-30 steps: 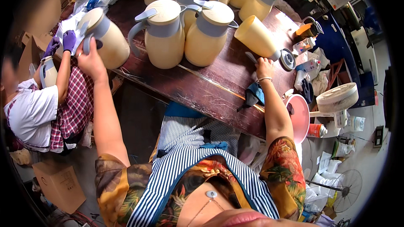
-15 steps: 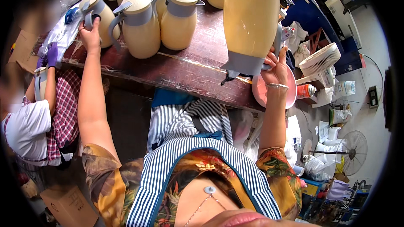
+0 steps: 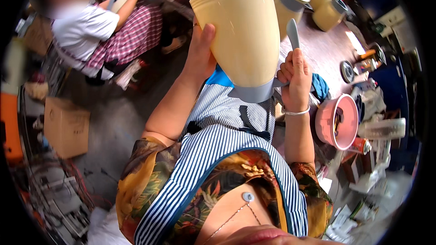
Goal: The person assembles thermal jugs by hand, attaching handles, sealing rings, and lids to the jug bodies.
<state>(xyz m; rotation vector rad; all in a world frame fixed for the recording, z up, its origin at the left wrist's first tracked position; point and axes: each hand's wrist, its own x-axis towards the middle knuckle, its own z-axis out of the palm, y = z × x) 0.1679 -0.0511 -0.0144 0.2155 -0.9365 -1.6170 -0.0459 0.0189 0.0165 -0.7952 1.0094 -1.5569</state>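
Before a striped apron [image 3: 222, 143], a cream jug [image 3: 243, 31] is held, grey neck [image 3: 254, 93] toward the body.
The right hand [image 3: 295, 76] is closed around the grey handle [image 3: 293, 34]; the left hand [image 3: 202, 53] lies against the jug's left side, fingers mostly hidden, its grip unclear. More jugs [image 3: 328, 18] are behind.

To your left you have a dark grey, marked floor [image 3: 122, 118], with a brown cardboard box [image 3: 66, 129] standing on it and an orange panel [image 3: 10, 127] near the rim of your view. Cluttered metal equipment [image 3: 54, 204] sits at your lower left. Ahead and to your right stretches the worktop [image 3: 324, 59], its surface shining pale under strong light, with a brighter patch toward its far right side. Beyond it you see a dark blue panel [image 3: 395, 66]; pale plastic bags [image 3: 381, 186] lie blurred at your lower right.
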